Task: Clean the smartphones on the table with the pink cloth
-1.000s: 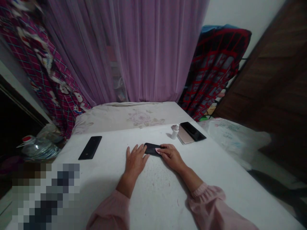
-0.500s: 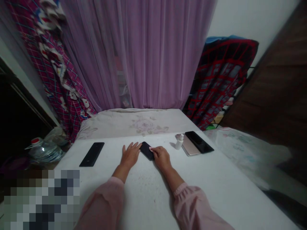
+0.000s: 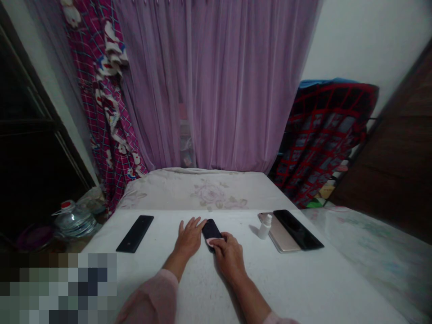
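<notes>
One spread left hand (image 3: 189, 237) touches the dark phone (image 3: 212, 228) near the far edge of the table (image 3: 303, 288), maybe so it won't slide, while the right hand (image 3: 230, 255) pinches a pink pad (image 3: 210, 241) against the phone's near end.

The phone (image 3: 212, 227) is a slim, dark slab, black or nearly so, with rounded corners. It lies flat at six o'clock from the view's centre, its long axis running from between eleven and twelve o'clock to between five and six. Which face is up cannot be told. Over its six o'clock half sits a small, thin, pale pink wipe (image 3: 209, 241), its nine o'clock end rounded, its three o'clock end hidden; its material is unclear.
</notes>
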A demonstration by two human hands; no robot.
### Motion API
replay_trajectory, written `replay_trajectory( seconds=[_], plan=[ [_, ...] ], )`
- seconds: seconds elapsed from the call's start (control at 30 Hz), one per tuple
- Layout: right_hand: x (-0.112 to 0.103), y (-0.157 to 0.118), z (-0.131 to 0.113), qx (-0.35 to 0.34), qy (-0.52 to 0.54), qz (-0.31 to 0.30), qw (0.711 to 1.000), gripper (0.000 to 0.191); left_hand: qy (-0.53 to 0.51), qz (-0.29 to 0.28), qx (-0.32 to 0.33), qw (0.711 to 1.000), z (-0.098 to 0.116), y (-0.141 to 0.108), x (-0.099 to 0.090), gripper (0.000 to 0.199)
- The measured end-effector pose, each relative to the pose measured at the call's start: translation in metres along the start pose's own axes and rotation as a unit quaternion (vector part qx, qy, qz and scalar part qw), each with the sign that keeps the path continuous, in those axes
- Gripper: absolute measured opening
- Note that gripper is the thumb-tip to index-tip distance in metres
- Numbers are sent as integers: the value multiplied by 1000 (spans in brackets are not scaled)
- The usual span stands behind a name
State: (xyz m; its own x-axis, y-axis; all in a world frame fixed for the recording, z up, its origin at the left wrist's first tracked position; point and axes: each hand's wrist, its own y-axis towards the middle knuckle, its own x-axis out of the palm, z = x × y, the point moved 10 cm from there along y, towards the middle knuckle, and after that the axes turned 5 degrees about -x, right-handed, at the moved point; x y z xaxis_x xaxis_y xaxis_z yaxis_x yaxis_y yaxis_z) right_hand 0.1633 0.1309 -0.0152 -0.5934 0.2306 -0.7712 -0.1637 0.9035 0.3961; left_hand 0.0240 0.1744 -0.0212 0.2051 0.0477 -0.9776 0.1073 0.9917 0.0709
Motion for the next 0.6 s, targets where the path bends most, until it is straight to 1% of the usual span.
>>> replay_trajectory(
  seconds=[0.13, 0.2, 0.27, 0.37, 0.43, 0.53, 0.6],
  plan=[
    [-3, 11, 3, 15, -16, 1, 1000, 28, -7, -8, -4, 1000, 3, -7, -1, 54],
    [-5, 13, 2, 21, -17, 2, 1000, 28, -9, -17, -17, 1000, 4, -16, -2, 55],
    [-8, 13, 0, 21, -18, 9, 1000, 29, -16, -35, -16, 999, 6, -27, 0, 59],
    [-7, 8, -3, 1, -3, 13, 1000, 31, -35, -75, 20, 996, 14, -44, 4, 68],
    [-4, 3, -3, -17, 16, 9, 1000, 32, -43, -92, 34, 994, 15, -50, 5, 71],
    [1, -5, -2, -49, 43, -14, 998, 31, -53, -101, 37, 993, 13, -51, 6, 71],
    [1, -7, -2, -58, 53, -32, 996, 30, -57, -97, 39, 993, 13, -49, 6, 69]
  ],
)
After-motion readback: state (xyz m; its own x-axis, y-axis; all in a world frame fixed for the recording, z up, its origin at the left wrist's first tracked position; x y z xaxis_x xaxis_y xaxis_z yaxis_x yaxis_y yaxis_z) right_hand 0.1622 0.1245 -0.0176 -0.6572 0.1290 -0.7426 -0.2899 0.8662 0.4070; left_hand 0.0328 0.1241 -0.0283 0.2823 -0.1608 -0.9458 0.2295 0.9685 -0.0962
